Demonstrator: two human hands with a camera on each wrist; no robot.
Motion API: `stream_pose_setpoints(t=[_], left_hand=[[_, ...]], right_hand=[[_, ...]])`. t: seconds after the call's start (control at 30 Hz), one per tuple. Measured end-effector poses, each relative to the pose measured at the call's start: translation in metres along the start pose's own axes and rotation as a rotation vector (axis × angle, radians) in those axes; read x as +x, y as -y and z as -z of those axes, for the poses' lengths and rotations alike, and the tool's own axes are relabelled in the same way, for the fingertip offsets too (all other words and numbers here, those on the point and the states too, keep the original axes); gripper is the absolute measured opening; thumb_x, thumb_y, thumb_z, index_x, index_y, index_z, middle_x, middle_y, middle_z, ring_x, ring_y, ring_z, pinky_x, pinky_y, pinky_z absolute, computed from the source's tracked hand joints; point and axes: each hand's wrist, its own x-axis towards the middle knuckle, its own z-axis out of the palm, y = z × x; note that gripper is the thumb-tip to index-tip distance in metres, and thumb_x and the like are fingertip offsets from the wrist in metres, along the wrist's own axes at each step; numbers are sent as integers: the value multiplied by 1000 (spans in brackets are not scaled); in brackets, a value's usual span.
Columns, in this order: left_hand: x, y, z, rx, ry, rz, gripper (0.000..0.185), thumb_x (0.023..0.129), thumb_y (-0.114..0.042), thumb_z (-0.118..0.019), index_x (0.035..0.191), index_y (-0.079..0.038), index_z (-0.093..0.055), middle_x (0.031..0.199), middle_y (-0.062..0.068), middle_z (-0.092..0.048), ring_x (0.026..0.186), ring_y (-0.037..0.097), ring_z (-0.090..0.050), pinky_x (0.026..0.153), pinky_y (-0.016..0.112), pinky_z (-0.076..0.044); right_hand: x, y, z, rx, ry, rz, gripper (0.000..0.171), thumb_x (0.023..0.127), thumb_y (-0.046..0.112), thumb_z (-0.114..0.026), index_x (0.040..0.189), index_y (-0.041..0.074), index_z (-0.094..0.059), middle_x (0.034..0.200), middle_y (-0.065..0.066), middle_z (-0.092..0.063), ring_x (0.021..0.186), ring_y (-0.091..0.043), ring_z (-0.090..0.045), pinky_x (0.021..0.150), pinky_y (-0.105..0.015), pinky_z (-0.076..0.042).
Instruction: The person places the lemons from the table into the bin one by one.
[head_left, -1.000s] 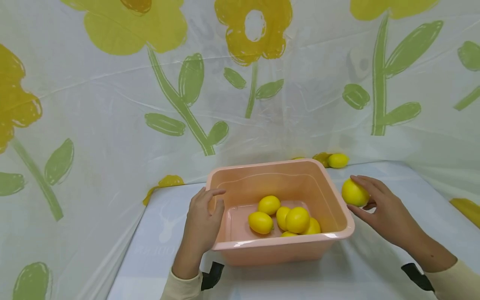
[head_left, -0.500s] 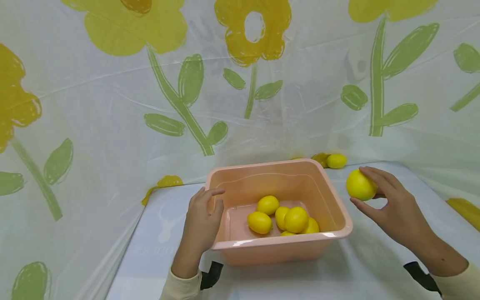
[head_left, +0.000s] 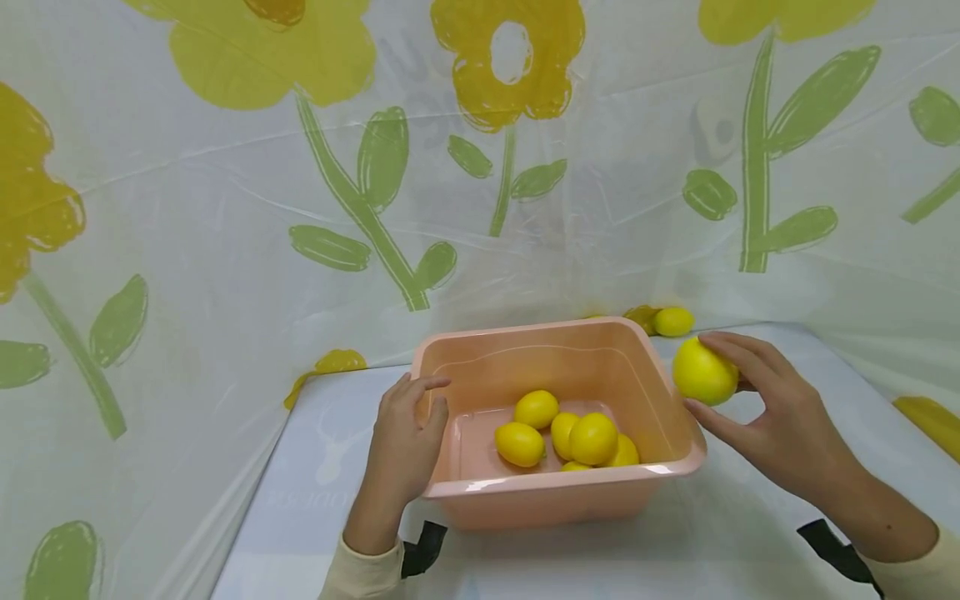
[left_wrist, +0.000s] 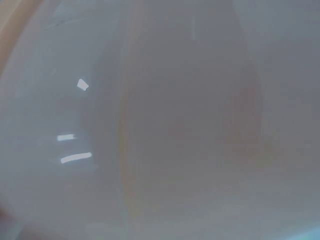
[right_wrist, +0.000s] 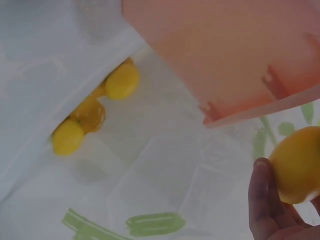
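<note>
Right hand: the right hand (head_left: 780, 425) grips a smooth yellow lemon (head_left: 703, 373) between curled fingers and thumb; the fruit is lifted off the table, just outside the right rim of the tub and level with its top edge; the right wrist view shows a fingertip (right_wrist: 261, 200) pressed against the lemon's side
Left hand: the left hand (head_left: 405, 442) clasps the left wall of the peach-pink rectangular plastic tub (head_left: 555, 500), thumb hooked inside the rim and fingers outside; the left wrist view is a blur of pale plastic
In the tub: a cluster of yellow lemons (head_left: 570, 437) lies on the floor between the two hands, nearer the held fruit than the left hand
Beyond the grip: loose yellow lemons (head_left: 672, 321) rest against the flower-printed plastic sheet (head_left: 225, 250) behind the right hand; the pale table cover (head_left: 735, 533) lies beneath
</note>
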Motion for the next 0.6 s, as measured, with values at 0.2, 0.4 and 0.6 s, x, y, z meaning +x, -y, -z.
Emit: stream_pose_setpoints(t=[0.2, 0.4, 0.6], left_hand=[[0, 0, 0, 2, 2, 10, 30, 99, -22, -54, 124, -15, -68, 142, 9, -58, 150, 32, -29, 116, 65, -26], [-1, 0, 1, 0, 4, 13, 30, 99, -23, -53, 125, -15, -68, 142, 10, -58, 150, 32, -29, 116, 65, -26], [0, 0, 0, 1, 9, 10, 31, 99, -23, -53, 125, -15, -67, 143, 10, -58, 151, 32, -28, 116, 66, -26]], right_hand=[[2, 7, -7, 37, 43, 26, 87, 60, -4, -90, 140, 8, -56, 136, -11, -55, 111, 11, -43, 85, 5, -38], [4, 11, -17, 74, 103, 68, 83, 63, 1, -90, 138, 8, -56, 136, -7, -54, 102, 7, -50, 81, 0, -44], [9, 15, -26, 80, 154, 89, 79, 67, 6, -90, 138, 11, -56, 137, -5, -55, 98, -4, -56, 82, 0, -44]])
